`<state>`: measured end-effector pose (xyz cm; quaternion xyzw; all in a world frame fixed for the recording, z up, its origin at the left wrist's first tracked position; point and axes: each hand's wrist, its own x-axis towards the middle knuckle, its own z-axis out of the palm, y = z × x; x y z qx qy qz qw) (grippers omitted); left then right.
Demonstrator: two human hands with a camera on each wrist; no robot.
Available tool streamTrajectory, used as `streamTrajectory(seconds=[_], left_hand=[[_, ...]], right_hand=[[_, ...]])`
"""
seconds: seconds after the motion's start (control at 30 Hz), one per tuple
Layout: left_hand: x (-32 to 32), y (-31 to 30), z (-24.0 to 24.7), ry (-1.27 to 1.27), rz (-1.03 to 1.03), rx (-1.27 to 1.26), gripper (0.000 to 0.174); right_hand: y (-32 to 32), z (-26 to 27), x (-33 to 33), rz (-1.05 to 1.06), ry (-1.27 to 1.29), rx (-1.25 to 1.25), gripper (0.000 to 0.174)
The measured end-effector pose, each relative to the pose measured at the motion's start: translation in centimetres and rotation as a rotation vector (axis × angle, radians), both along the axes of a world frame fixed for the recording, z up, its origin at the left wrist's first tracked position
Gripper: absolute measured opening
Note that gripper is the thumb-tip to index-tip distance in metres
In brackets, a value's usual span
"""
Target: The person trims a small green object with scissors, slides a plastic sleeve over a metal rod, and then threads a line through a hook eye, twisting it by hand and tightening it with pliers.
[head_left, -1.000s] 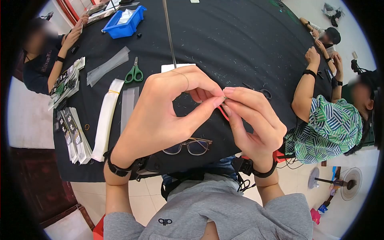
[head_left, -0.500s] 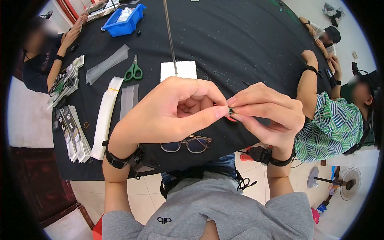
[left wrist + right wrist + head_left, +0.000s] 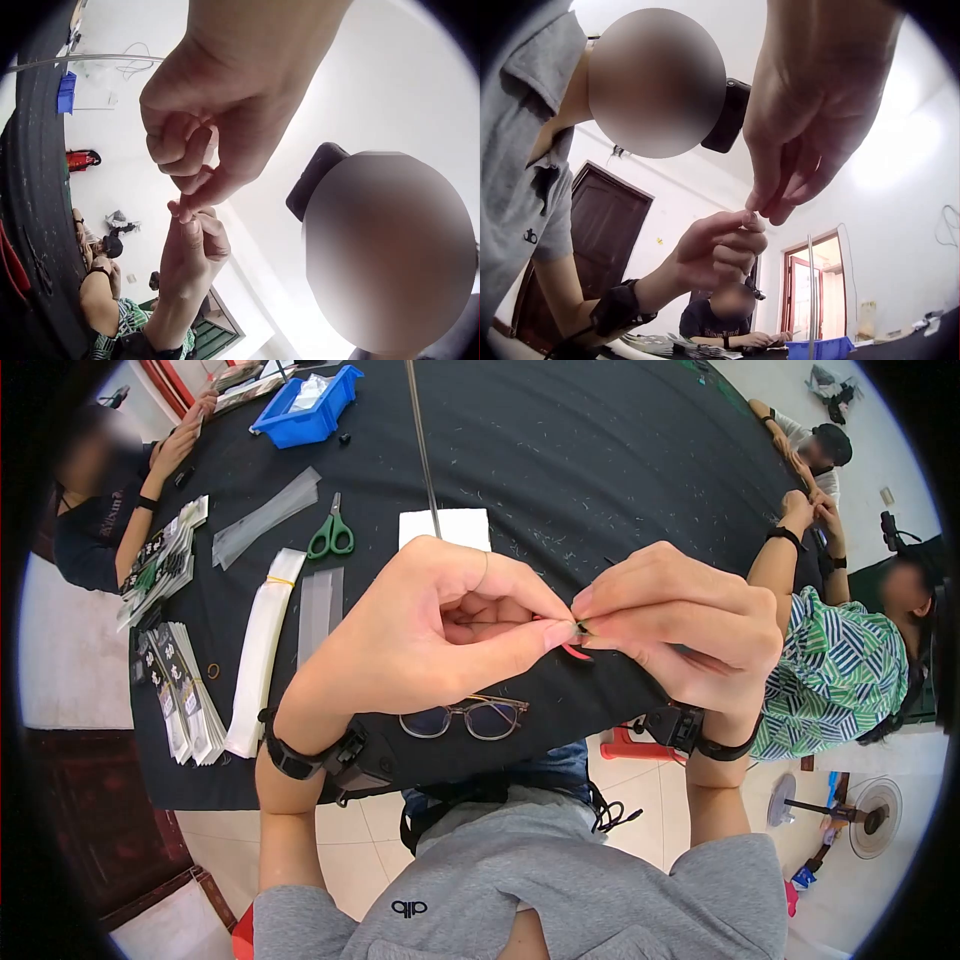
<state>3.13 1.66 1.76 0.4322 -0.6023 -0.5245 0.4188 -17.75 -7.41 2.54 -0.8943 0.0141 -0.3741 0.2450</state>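
Note:
Held up over the black table, my left hand [image 3: 430,630] pinches a tiny dark thing [image 3: 581,629] between thumb and index fingertip. My right hand [image 3: 690,625] meets it from the other side, thumb and fingers pinching the same thing. It is too small to tell its kind. A fine thread-like line crosses the left index finger. In the left wrist view and the right wrist view, the fingertips of both hands meet and cover the thing. Behind the fingertips, part of a red object [image 3: 577,652] shows. Eyeglasses [image 3: 465,718] lie below the left hand.
A thin upright rod [image 3: 424,450] rises from a white block [image 3: 463,528]. Left lie green scissors [image 3: 331,536], clear strips [image 3: 266,520], a banded white bundle [image 3: 262,660] and printed packets [image 3: 185,695]. A blue bin [image 3: 308,422] stands farther back. Other people sit around the table.
Both hands have shifted right, the right hand farther, and the white block shows more fully behind them. The fingertips stay together on the tiny thing.

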Motion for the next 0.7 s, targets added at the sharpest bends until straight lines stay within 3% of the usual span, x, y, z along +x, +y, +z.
streamTrajectory(seconds=[0.2,0.27,0.37,0.4,0.7], left_hand=[[-1.1,0.0,-0.5,0.056,0.215,-0.203,0.009],[-1.4,-0.2,-1.0,-0.197,0.389,-0.565,0.013],[-1.6,-0.4,-1.4,-0.256,0.439,-0.69,0.018],[-1.4,-0.5,-1.4,-0.256,0.438,-0.682,0.018],[-1.5,-0.5,-0.9,-0.334,0.431,-0.736,0.019]], right_hand=[[0.5,-0.5,0.7,-0.186,-0.053,-0.008,0.022],[0.9,-1.5,0.9,-0.232,-0.219,0.194,0.027],[1.6,-2.6,1.3,-0.239,-0.281,0.278,0.031],[1.6,-2.9,1.6,-0.23,-0.328,0.363,0.031],[1.3,-3.2,2.5,-0.193,-0.341,0.36,0.024]])
